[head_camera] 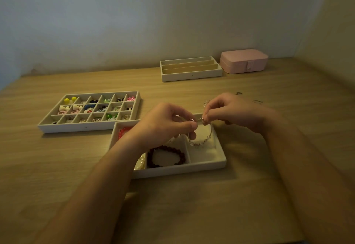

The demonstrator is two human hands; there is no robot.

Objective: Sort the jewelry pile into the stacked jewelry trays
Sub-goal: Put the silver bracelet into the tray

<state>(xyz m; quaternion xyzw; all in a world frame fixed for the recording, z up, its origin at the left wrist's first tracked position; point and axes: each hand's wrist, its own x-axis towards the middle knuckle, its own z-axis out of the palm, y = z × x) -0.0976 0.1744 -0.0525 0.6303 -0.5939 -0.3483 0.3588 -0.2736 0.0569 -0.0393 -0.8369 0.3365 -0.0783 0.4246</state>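
I see the thin chain bracelet with clear beads (pixel 201 142) strung between both hands, hanging in a loop over the right-hand compartment of the near white three-compartment tray (pixel 221 162). Its lowest beads seem to touch the tray lining, though I cannot be sure. The left hand (pixel 167 122) pinches one end of the chain between thumb and curled fingers (pixel 193 126). The right hand (pixel 230 113) pinches the other end by the clasp, just beside the left.

In the middle compartment of the same tray lies a dark red beaded bracelet (pixel 166 156). The left compartment holds a bright red bead bracelet (pixel 124 131) and a white pearl strand (pixel 141 164), both partly hidden by the left forearm.

To the left, touching the near tray's far corner, sits a white grid tray of small coloured earrings (pixel 86 127). Far back stands a white tray with long slots (pixel 192 75), and beside it a closed pink jewelry case (pixel 244 61). A few small metal pieces (pixel 238 93) lie on the wooden bench (pixel 172 205) beyond the right hand.
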